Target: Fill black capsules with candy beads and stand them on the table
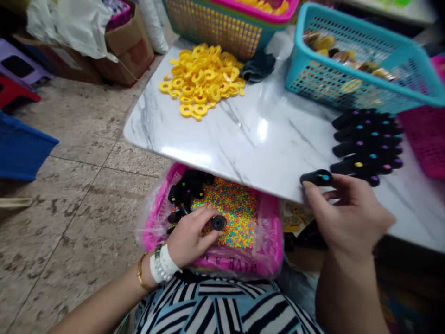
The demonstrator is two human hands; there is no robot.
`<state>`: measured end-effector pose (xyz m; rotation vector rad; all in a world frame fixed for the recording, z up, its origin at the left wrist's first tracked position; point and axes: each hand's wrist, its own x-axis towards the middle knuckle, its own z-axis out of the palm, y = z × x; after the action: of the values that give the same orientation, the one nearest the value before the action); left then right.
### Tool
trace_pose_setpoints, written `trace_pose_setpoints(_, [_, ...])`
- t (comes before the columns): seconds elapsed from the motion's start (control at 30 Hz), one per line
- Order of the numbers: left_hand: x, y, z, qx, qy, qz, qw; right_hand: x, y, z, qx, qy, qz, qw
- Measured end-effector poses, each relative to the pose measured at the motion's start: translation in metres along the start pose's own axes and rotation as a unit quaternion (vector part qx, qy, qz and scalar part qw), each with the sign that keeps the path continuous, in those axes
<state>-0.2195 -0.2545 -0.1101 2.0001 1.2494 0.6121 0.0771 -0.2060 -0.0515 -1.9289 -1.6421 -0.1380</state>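
Over the pink basket (276, 227) on my lap, my left hand (193, 234) grips a black cylindrical piece (219, 223) with a round end facing up. Small multicoloured beads (231, 204) fill much of the basket, and more black pieces (189, 188) with coloured dots lie at its far left. My right hand (351, 215) pinches another black piece (315, 177) with a blue dot, at the table's near edge. Just beyond it, similar black pieces (368, 141) sit in rows on the white marbled table (264, 153).
Yellow ring-shaped parts (205, 79) are heaped at the table's far left, beside a dark cloth (257, 67). A blue basket (351, 76) of wrapped items and a pink-rimmed basket (222, 28) stand at the back. Cardboard boxes (127, 46) and a blue container (24, 146) are on the left floor.
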Motion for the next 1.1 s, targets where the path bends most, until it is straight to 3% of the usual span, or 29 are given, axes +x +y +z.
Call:
trace_pose_setpoints(0.1, [0.002, 0.002, 0.001, -0.013, 0.009, 0.005, 1.0, 0.012, 0.001, 0.004, -0.066, 0.055, -0.014, 0.996])
trace_pose_setpoints(0.2, [0.005, 0.004, -0.001, -0.021, 0.021, -0.014, 0.999, -0.006, -0.01, -0.003, -0.036, 0.065, -0.068, 0.995])
trace_pose_setpoints(0.23, [0.006, 0.005, -0.002, -0.029, 0.022, -0.027, 0.999, -0.017, -0.015, -0.004, 0.001, 0.043, -0.084, 0.996])
trace_pose_setpoints(0.3, [0.007, 0.006, -0.003, -0.054, 0.017, -0.058, 0.997, -0.041, -0.028, -0.003, 0.104, -0.083, -0.119, 0.984])
trace_pose_setpoints(0.37, [0.008, 0.007, -0.002, -0.087, 0.004, -0.085, 0.993, -0.062, -0.039, 0.008, 0.219, -0.272, -0.153, 0.924])
trace_pose_setpoints(0.43, [0.006, 0.007, 0.0, -0.104, -0.027, -0.087, 0.99, -0.077, -0.047, 0.025, 0.295, -0.394, -0.166, 0.855])
trace_pose_setpoints(0.5, [0.003, 0.005, 0.002, -0.078, -0.053, -0.062, 0.994, -0.084, -0.051, 0.044, 0.327, -0.441, -0.155, 0.821])
trace_pose_setpoints(0.6, [-0.007, -0.001, 0.003, -0.001, -0.067, -0.02, 0.998, -0.079, -0.051, 0.065, 0.3, -0.488, -0.136, 0.809])
trace_pose_setpoints(0.7, [-0.016, -0.01, -0.001, 0.046, -0.061, -0.024, 0.997, -0.07, -0.05, 0.078, 0.203, -0.551, -0.131, 0.799])
trace_pose_setpoints(0.77, [-0.02, -0.015, -0.007, 0.067, -0.046, -0.037, 0.996, -0.066, -0.049, 0.083, 0.111, -0.561, -0.164, 0.804])
trace_pose_setpoints(0.87, [-0.024, -0.02, -0.019, 0.13, -0.023, -0.048, 0.99, -0.065, -0.048, 0.088, 0.035, -0.504, -0.285, 0.814])
trace_pose_setpoints(0.93, [-0.025, -0.022, -0.028, 0.193, -0.027, -0.048, 0.98, -0.065, -0.047, 0.09, 0.055, -0.476, -0.379, 0.792])
trace_pose_setpoints(1.0, [-0.026, -0.023, -0.035, 0.247, -0.054, -0.054, 0.966, -0.067, -0.047, 0.095, 0.088, -0.477, -0.447, 0.751])
trace_pose_setpoints(1.1, [-0.026, -0.022, -0.039, 0.292, -0.114, -0.084, 0.946, -0.072, -0.05, 0.102, 0.102, -0.489, -0.484, 0.719])
